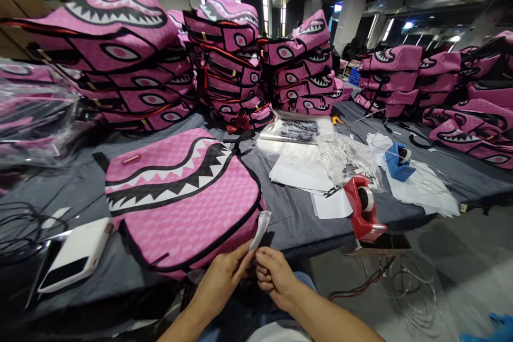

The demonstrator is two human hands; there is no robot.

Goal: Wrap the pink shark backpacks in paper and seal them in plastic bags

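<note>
A pink checkered backpack [192, 208] with a printed shark mouth lies flat on the grey-clothed table in front of me. At its lower right corner my left hand [224, 278] pinches a whitish strip [261, 228], which looks like thin plastic or paper and stands up along the bag's edge. My right hand [276, 278] is closed just right of the left one, thumb and fingertips pressed together near the strip's lower end. Whatever sits between those fingertips is too small to make out. The strip's bottom is hidden behind my fingers.
Stacks of pink backpacks [132, 53] line the table's far side. To the right lie a red tape dispenser [363, 214], a blue tape dispenser [399, 162], white sheets [298, 171] and clear bags [347, 155]. A white device [78, 254] and black cables [20, 230] are at left.
</note>
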